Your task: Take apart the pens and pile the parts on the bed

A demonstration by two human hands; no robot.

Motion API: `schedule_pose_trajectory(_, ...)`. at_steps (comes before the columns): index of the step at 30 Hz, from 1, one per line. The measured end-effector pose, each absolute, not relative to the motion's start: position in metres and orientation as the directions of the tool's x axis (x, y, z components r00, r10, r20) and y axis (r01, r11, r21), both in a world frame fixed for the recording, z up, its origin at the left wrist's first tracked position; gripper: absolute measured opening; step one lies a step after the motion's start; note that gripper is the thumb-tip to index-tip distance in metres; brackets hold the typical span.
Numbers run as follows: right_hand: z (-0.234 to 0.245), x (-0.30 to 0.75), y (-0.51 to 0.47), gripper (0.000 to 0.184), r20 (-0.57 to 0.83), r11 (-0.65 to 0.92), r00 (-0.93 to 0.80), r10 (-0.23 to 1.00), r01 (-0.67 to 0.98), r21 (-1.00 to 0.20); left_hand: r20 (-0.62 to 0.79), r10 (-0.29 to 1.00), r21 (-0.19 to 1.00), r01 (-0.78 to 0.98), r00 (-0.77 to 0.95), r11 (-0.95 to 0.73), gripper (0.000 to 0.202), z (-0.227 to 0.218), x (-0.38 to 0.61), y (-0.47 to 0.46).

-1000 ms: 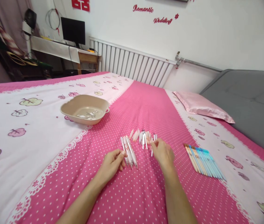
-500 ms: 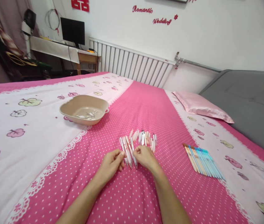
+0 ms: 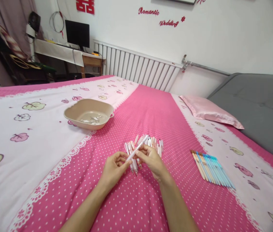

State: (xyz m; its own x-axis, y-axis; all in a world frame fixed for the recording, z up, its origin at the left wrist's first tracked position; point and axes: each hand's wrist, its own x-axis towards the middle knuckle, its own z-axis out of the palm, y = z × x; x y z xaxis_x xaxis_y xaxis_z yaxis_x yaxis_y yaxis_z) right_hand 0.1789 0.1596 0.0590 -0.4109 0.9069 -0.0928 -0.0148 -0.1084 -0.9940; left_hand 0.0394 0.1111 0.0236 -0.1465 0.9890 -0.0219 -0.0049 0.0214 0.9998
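Observation:
A pale pink-white pen is held slanting above the bedspread. My right hand pinches it near its middle with thumb and fingers. At its lower end, my left hand is closed with thumb and fingertips on the pen. Beneath my hands lie several pale pink pens, side by side with their tips toward me. Just beyond my right hand are more pink and white pens or pen parts, partly hidden by my fingers.
A beige basin with small pale pieces inside stands to the left on the pink dotted bedspread. To the right lies a neat row of blue and peach pens. A pink pillow rests by the grey headboard.
A pen from the right side of the near row has been lifted and tilted between both hands. My right hand has turned, and the view has shifted slightly.

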Motion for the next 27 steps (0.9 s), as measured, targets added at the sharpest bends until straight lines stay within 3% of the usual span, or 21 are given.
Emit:
schedule_pose_trajectory(9, 0.0530, 0.1793, 0.1656, 0.029, -0.010, -0.005, -0.327, 0.945, 0.015, -1.000, -0.017, 0.996, 0.999, -0.030, -0.083, 0.015, 0.032, 0.0253, 0.0388, 0.1094)
schedule_pose_trajectory(15, 0.0563, 0.1821, 0.1655, 0.029, -0.052, -0.075, -0.383, 0.922, -0.046, -0.996, -0.090, 0.996, 0.987, -0.132, 0.027, 0.092, 0.039, 0.0278, 0.0384, 0.1061)
schedule_pose_trajectory(19, 0.0572, 0.1829, 0.1651, 0.028, -0.059, -0.105, -0.397, 0.916, -0.096, -0.990, -0.094, 0.995, 0.979, -0.185, -0.031, 0.086, 0.040, 0.0310, 0.0399, 0.1056)
schedule_pose_trajectory(27, 0.0588, 0.1820, 0.1639, 0.026, -0.081, -0.134, -0.355, 0.932, -0.130, -0.982, 0.018, 0.987, 0.995, -0.097, -0.158, -0.034, 0.033, 0.0251, 0.0388, 0.1104)
